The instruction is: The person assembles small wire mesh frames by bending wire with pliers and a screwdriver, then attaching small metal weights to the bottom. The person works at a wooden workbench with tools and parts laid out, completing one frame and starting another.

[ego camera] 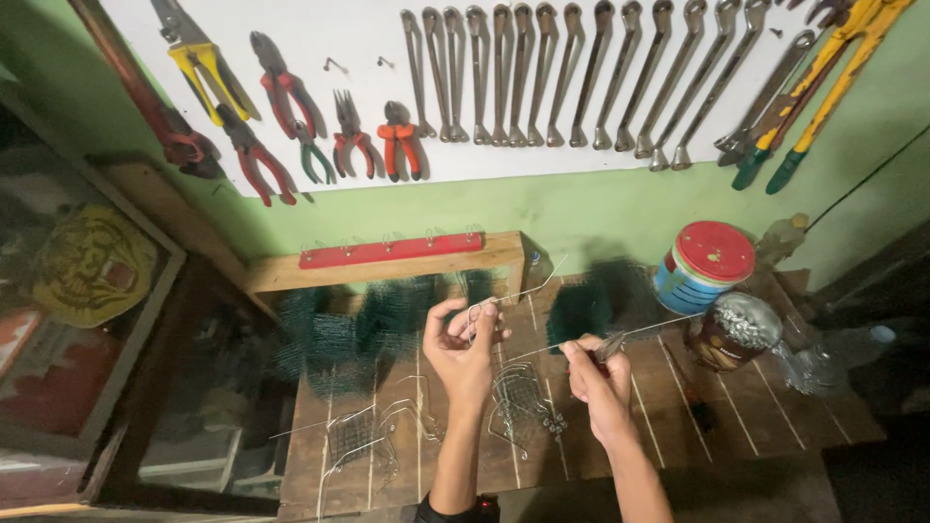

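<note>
Head view. Centre of frame: the left hand (pixel 463 341) is raised above the slatted wooden tabletop (pixel 736 412), its fingers (pixel 449 320) curled and pinching a bent loop of thin wire (pixel 528 291); the wire's free end runs up and to the right toward the wall. Just right of it, the right hand (pixel 593 373) has its fingers pressed together around small pliers (pixel 610 344), whose tip meets a second straight run of wire (pixel 659 327). That run has its long axis near horizontal, rising slightly to the right, from between the two hands toward the jar (pixel 733 331) at right. The wire thus lies between the hands, the right hand nearer the straight run and the left nearer the loop.

Lower centre: finished wire pieces (pixel 523 402) lie flat on the tabletop below the hands, more (pixel 363 436) at lower left. Behind the hands: dark green mesh (pixel 358 329). Right: a tin with a red lid (pixel 705 263) beside the jar. Upper frame: pliers and cutters (pixel 291 116) at left and a row of wrenches (pixel 581 73) hang on a white wall board (pixel 368 29).
</note>
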